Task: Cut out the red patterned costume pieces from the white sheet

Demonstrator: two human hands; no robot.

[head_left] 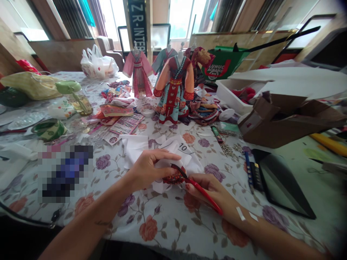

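My left hand (150, 169) presses down on a white cloth (135, 150), its fingers reaching a small red patterned fabric piece (176, 177). My right hand (206, 189) grips red-handled scissors (202, 193), whose dark blades meet the edge of that red piece. A paper label printed with 10 (183, 147) lies on the white cloth just beyond my fingers. Part of the red piece is hidden by my hands and the scissors.
A floral tablecloth (173, 231) holds miniature gowns on stands, including an orange-red one (173, 90) and a pink one (137, 74). To the right are a dark tablet (282, 184), a cardboard box (287, 121) and a white plastic bin (230, 95).
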